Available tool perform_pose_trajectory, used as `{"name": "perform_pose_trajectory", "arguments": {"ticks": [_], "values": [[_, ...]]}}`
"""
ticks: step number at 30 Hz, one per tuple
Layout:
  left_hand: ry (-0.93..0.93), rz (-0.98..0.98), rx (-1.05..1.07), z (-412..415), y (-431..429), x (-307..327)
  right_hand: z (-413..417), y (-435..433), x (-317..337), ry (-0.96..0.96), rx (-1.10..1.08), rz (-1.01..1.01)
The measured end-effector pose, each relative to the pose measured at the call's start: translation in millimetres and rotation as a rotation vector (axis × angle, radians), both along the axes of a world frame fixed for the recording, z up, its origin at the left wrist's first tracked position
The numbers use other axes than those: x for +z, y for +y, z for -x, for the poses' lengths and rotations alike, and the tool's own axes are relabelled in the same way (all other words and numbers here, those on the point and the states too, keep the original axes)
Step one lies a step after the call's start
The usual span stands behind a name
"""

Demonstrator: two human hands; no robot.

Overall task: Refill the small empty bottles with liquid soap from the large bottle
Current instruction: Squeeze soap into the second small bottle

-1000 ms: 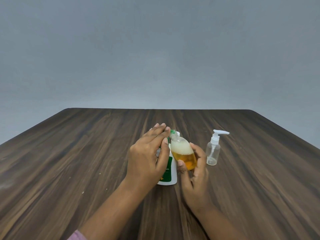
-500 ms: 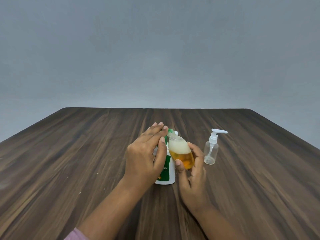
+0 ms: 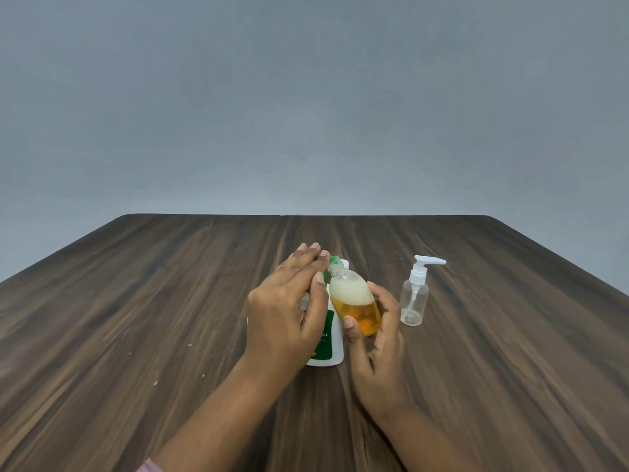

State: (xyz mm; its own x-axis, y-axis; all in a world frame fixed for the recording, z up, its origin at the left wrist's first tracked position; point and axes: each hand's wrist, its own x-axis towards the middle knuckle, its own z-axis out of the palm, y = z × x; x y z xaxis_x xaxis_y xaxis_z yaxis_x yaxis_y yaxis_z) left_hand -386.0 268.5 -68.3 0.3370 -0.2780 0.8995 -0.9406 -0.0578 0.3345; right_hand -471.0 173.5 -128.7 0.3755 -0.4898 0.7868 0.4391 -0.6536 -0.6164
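My right hand [image 3: 372, 338] holds a small clear bottle [image 3: 354, 301], tilted to the left, with orange soap at the bottom and white foam above. My left hand [image 3: 289, 308] reaches over its neck, and its fingertips touch a green cap [image 3: 333, 259] there. Behind both hands stands the large white bottle with a green label [image 3: 328, 342], mostly hidden by my left hand. A second small clear bottle with a white pump [image 3: 414, 301] stands upright to the right, almost empty.
All of this sits on a dark wooden table [image 3: 136, 335] in front of a plain grey wall. The table's far edge runs just behind the bottles.
The hands and the tilted bottle have stayed in nearly the same spot. My left fingers shifted slightly around the green cap.
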Motion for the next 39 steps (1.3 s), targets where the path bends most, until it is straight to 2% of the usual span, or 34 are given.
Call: {"name": "perform_pose_trajectory", "arguments": {"ticks": [11, 17, 39], "values": [[-0.032, -0.049, 0.032, 1, 1, 11, -1, 3, 3, -0.012, 0.02, -0.036], [-0.003, 0.005, 0.016, 1, -3, -1, -2, 0, 0, -0.006, 0.008, -0.009], [0.012, 0.01, -0.021, -2, 0, -7, -2, -2, -1, 0.022, -0.004, 0.029]]}}
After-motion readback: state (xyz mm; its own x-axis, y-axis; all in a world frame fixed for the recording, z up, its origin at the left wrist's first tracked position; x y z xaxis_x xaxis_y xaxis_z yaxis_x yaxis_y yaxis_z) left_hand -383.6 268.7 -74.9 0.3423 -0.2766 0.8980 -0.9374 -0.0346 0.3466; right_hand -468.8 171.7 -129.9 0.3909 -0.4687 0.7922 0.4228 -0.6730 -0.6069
